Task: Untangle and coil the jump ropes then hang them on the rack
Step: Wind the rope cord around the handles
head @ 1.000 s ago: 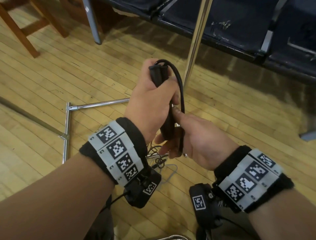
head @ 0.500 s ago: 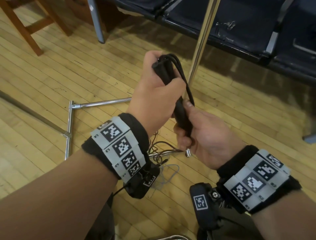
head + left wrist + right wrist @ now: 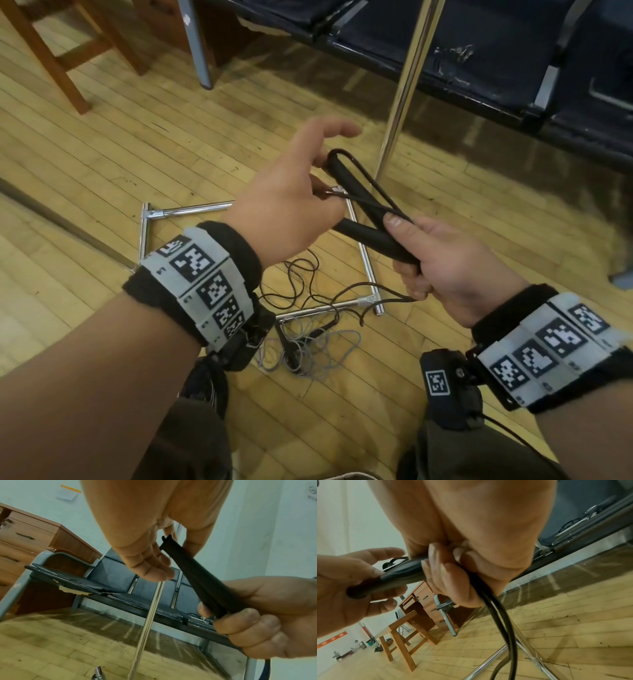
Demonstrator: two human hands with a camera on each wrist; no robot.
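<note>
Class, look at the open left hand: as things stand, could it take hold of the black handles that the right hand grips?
Probably yes. The left hand is open, its fingers spread beside the free ends of the black handles; the right hand grips only their lower ends.

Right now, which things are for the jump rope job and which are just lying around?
For the job:
- black jump rope handles, gripped by the right hand
- left hand, fingers open beside them
- tangled ropes on the floor
- chrome rack

Just lying about:
- dark bench seats
- wooden stool
- wooden desk
</note>
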